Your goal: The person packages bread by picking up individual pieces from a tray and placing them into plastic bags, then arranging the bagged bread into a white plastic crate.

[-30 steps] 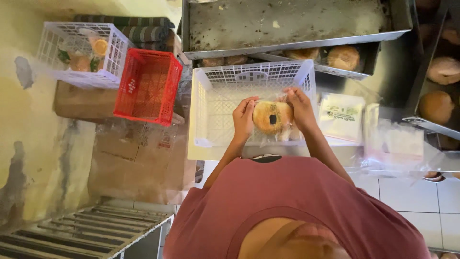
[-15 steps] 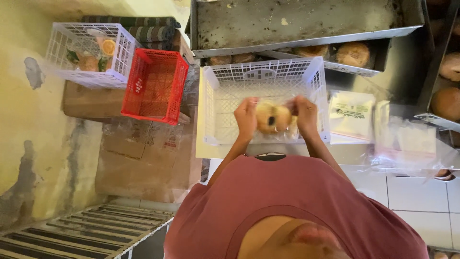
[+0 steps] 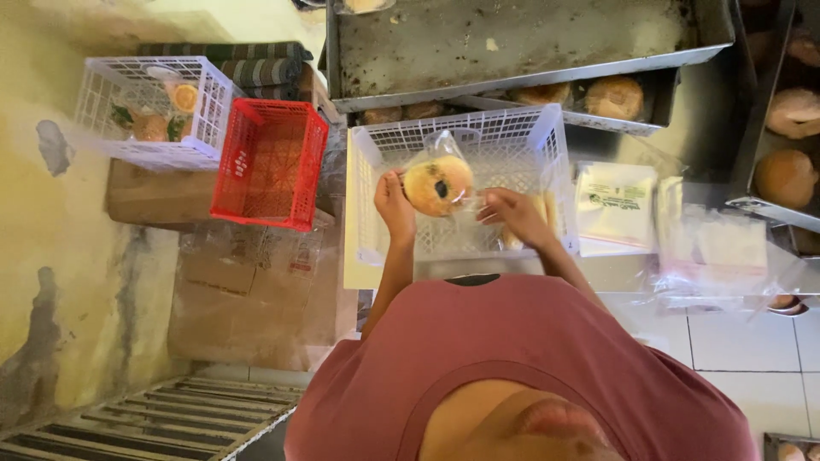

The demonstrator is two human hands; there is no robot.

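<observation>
Fingers of the left hand [image 3: 394,203] are clamped on a bagged bun [image 3: 438,184], gripping it at its left edge and holding it up over the white basket [image 3: 547,137] in front of the person. The left forearm rises straight up from the chest, wrist bent slightly inward. The right hand [image 3: 515,215] sits just beside the bun, fingers together and pinching the loose clear plastic that trails off the bag; its forearm angles in from the right shoulder. Both hands are inside the basket's outline, above its mesh floor.

Going left to right: one white basket [image 3: 209,111] on the far left holds a few wrapped items, too small to count. Next to it, touching, is one red basket [image 3: 269,162]. Both rest on cardboard boxes [image 3: 248,282]. Then comes the basket with the hands. Beside that lies a stack of clear bags [image 3: 615,205], and further right a looser pile of plastic [image 3: 726,252]. Above, one large metal tray [image 3: 512,43] sits over a lower tray in which four buns show. At the right edge, two more buns [image 3: 786,175] show on a rack.
</observation>
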